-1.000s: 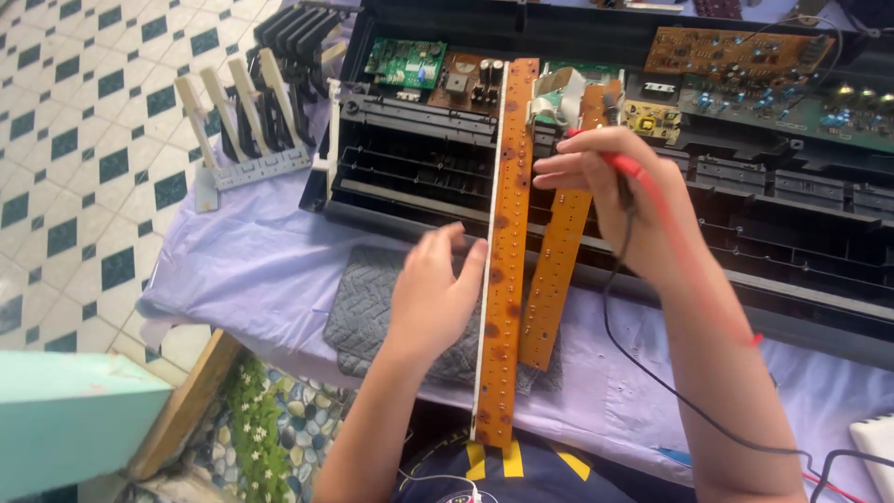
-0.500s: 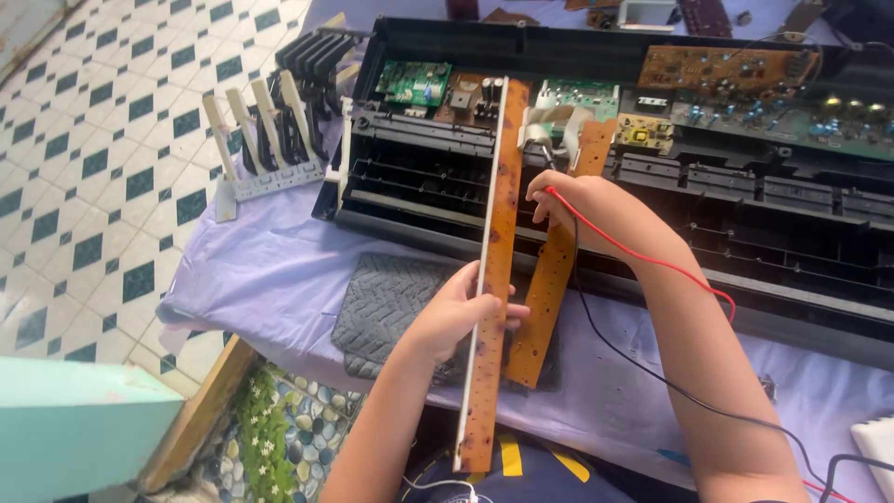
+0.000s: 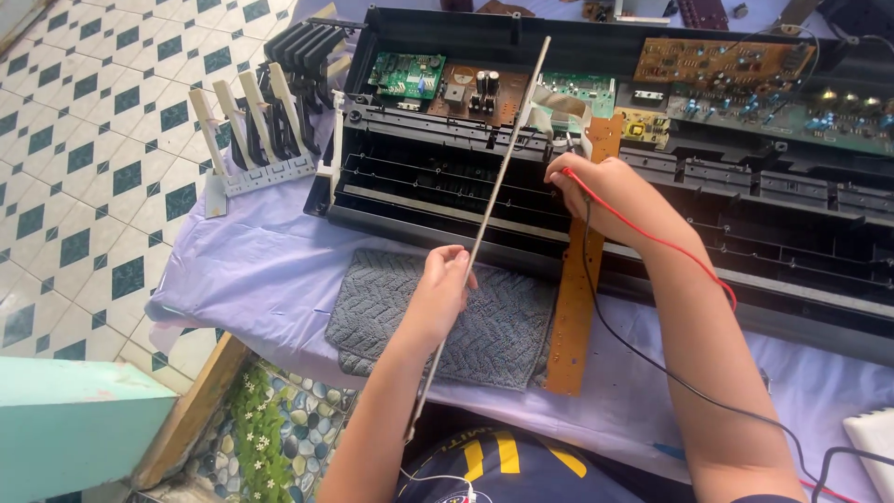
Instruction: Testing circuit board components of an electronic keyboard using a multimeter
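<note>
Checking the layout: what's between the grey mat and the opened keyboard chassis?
Head view: only a bare strip of lilac cloth separates grey mat from chassis; the held board crosses above.

The long circuit strip (image 3: 507, 163) was a narrow brown board, seen almost edge-on so that it showed as a thin pale line; it ran slantwise from below the person's lap edge up over the grey mat and across the opened keyboard case to the far rim; it was tilted up on its long edge, gripped near its lower third. The second brown strip (image 3: 579, 279) lay flat, its broad orange-brown face up, dotted with small holes; its near end rested on the lilac cloth just beside the mat; its far end reached up into the case; a red lead (image 3: 652, 237) and a black lead (image 3: 643, 354) crossed it.
</note>
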